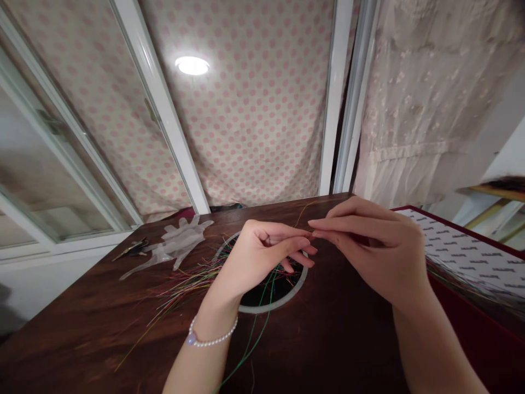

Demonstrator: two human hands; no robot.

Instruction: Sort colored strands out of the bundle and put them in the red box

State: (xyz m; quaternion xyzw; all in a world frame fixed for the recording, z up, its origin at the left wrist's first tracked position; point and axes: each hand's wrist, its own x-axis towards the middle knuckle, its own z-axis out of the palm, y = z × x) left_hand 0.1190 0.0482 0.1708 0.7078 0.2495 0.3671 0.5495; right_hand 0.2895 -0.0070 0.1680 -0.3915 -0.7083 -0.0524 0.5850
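Observation:
My left hand (pixel 273 246), with a pearl bracelet on its wrist, is over a round dark plate with a pale rim (pixel 283 303). Its thumb and index finger are pinched together, the other fingers loosely bent. My right hand (pixel 369 235) pinches too, its fingertips meeting those of the left. What the two pinches hold is too small to make out. A thin yellow strand (pixel 303 212) rises behind the fingertips. Green strands (pixel 255 342) run from the plate toward the near edge. Many coloured strands (pixel 184 287) spread left from the plate.
On the brown table (pixel 82 328), a clear plastic glove (pixel 180 241) and dark scissors (pixel 133 250) lie at the left. A red box (pixel 463 323) with a white printed panel (pixel 471 251) and more strands stands at the right. Dotted curtains hang behind sliding glass doors.

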